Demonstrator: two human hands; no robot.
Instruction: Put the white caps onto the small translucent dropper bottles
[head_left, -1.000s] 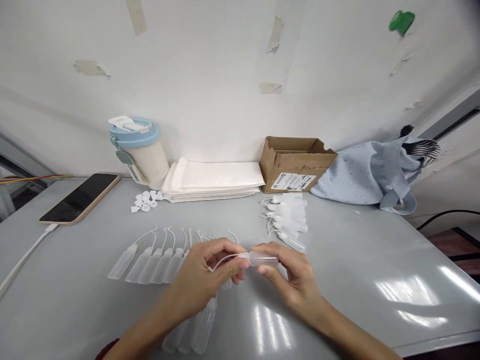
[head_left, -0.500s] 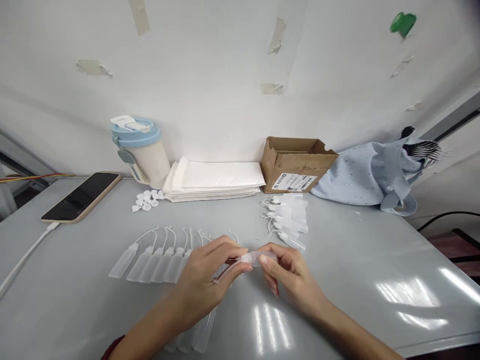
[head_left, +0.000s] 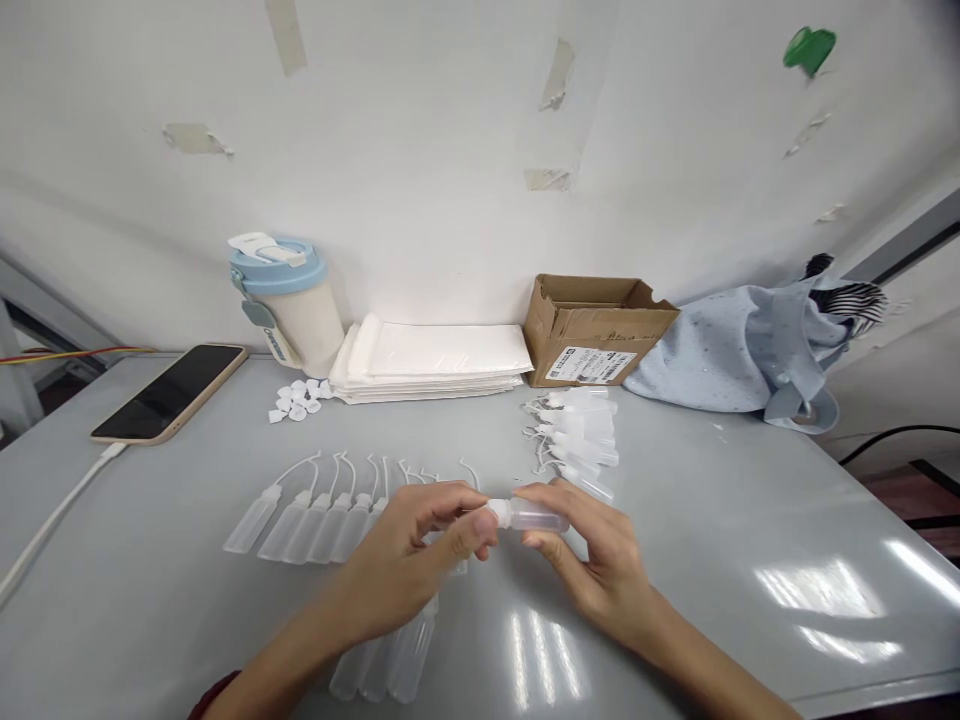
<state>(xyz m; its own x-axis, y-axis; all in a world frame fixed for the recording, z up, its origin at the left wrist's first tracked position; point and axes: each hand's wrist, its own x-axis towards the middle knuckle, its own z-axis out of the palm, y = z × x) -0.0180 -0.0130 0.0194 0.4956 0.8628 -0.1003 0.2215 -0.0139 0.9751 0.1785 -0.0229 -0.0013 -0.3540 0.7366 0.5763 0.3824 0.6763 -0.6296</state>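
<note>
A: Where was the bottle (head_left: 540,517)?

B: Between the left hand (head_left: 420,555) and the right hand (head_left: 600,550), held nearly level over the bench (head_left: 697,600), its white end (head_left: 499,513) toward the left.

A: How did the left hand grip?

B: Its fingers (head_left: 472,532) were pinching the white end, with the thumb on the near side.

A: And the right?

B: Its fingers pinched the clear body, thumb near, index on the far side.

A: Were other bottles about?

B: A row (head_left: 325,530) lay at left, thin curved spouts (head_left: 309,463) pointing toward the wall (head_left: 420,150); the left hand hid part of it. A few more (head_left: 412,655) lay side by side near the left forearm. A pile (head_left: 579,435) lay beyond the right hand, in front of the box (head_left: 600,340).

A: What else?

B: A cup (head_left: 304,320) by the wall, small caps (head_left: 298,402) in front of it, a phone (head_left: 172,393) with its cable (head_left: 64,517) farther left, white packets (head_left: 442,350) between cup and box, and a blue bag (head_left: 720,350) right of the box.
</note>
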